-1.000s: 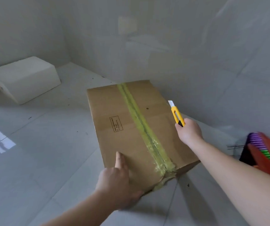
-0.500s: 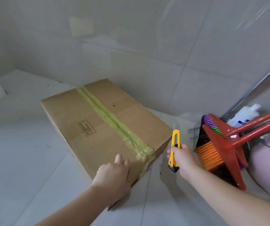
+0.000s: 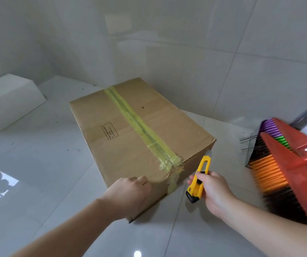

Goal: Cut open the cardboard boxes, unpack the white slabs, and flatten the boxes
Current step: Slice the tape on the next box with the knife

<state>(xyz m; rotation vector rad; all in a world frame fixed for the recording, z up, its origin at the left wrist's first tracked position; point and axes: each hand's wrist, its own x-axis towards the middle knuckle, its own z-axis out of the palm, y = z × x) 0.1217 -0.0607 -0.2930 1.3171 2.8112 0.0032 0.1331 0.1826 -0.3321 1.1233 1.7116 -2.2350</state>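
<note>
Nearest, the left hand point(image 3: 130, 193) rests over the near corner of the cardboard box point(image 3: 141, 138), its fingers curled loosely against the near edge of the top. Just to the right, the right hand point(image 3: 215, 191) has its fingers wrapped round a yellow utility knife point(image 3: 199, 179), blade up beside the box's near right side. The box sits on the tiled floor point(image 3: 37, 164), still sealed by yellow tape point(image 3: 139, 125) along its top seam. A red broom point(image 3: 288, 164) lies right; a white slab point(image 3: 9, 101) rests far left. Risk: the left hand sits close to the tape's near end, so a slipping blade could nick it, and a deep cut might score the slabs presumably inside.
</note>
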